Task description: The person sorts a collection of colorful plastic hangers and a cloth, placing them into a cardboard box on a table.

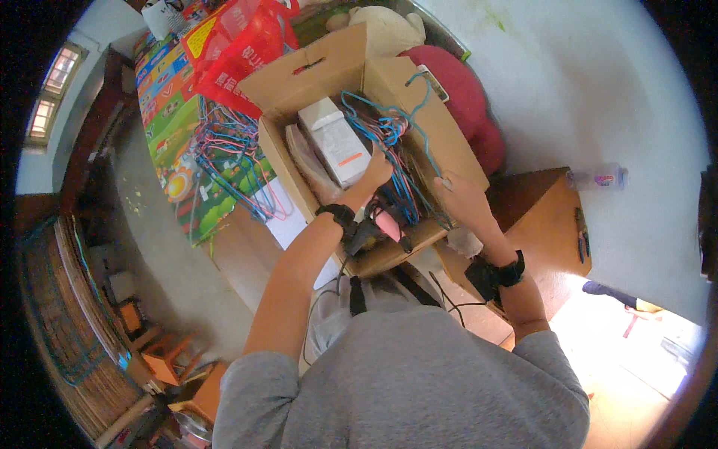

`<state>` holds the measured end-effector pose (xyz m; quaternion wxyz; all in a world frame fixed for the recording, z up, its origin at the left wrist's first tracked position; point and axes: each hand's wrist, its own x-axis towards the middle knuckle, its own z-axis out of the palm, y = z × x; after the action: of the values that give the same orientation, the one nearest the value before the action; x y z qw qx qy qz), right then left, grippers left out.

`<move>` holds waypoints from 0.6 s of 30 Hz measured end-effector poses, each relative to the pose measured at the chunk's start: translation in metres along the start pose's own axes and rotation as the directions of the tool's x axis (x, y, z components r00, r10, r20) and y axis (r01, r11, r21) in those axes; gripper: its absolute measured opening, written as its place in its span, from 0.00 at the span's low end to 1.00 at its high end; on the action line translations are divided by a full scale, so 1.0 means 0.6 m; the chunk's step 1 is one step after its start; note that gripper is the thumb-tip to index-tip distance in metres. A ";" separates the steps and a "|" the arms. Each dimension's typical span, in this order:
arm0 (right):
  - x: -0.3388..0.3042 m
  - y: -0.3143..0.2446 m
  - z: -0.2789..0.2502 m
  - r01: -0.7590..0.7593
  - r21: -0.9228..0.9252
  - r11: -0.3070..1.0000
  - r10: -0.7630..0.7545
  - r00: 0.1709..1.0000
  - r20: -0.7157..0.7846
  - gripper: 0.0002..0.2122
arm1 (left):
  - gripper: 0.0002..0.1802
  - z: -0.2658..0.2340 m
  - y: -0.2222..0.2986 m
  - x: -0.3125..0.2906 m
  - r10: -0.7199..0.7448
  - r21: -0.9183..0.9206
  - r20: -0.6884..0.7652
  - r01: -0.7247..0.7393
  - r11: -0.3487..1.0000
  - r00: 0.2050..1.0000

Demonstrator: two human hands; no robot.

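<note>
An open cardboard box (467,156) stands in front of me. In it lie a white carton (336,142), a bundle of blue and pink wire clothes hangers (402,178), and a pink object with dark parts (387,224) whose kind I cannot make out. My left hand (378,169) reaches into the box, its fingers closed on the hanger bundle. At the box's right side my right hand (458,196) is closed on one blue clothes hanger (425,135), whose hook rises above the right flap. Both wrists wear black straps with small dark devices.
More wire hangers (232,146) lie piled on a colourful tablecloth (179,172) left of the box. Red bags (243,56) stand behind them. A red cushion-like thing (456,97) borders the box's right side. Pliers (582,236) and a clear plastic container (598,178) are farther right.
</note>
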<state>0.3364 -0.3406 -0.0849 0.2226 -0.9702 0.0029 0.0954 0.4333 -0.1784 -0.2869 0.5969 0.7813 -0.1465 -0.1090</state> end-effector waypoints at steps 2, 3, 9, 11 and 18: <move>0.011 -0.015 -0.001 -0.052 -0.006 0.999 0.053 0.997 0.059 0.13 | 0.40 -0.013 0.019 0.006 -0.398 -0.501 0.017 0.353 0.791 0.917; 0.016 -0.024 0.000 -0.071 -0.009 0.997 0.071 0.994 0.079 0.13 | 0.39 -0.019 0.029 0.008 -0.569 -0.707 0.027 0.418 0.570 0.822; 0.017 -0.046 0.018 -0.101 -0.016 0.995 0.101 0.993 0.057 0.13 | 0.27 -0.044 0.039 0.010 -0.615 -0.883 0.047 0.320 0.344 0.787; 0.010 -0.040 0.023 -0.102 -0.009 0.995 0.103 0.993 0.055 0.12 | 0.20 -0.041 0.019 0.012 -0.504 -0.830 0.079 0.337 0.444 0.860; -0.009 -0.026 0.032 -0.085 0.035 0.996 0.081 0.991 0.109 0.11 | 0.16 -0.015 -0.021 0.038 -0.577 -0.500 0.000 0.500 0.707 0.817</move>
<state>0.3283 -0.3182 -0.0939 0.2373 -0.9582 0.0333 0.1565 0.4587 -0.1757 -0.2965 0.7219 0.6234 0.1671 -0.2498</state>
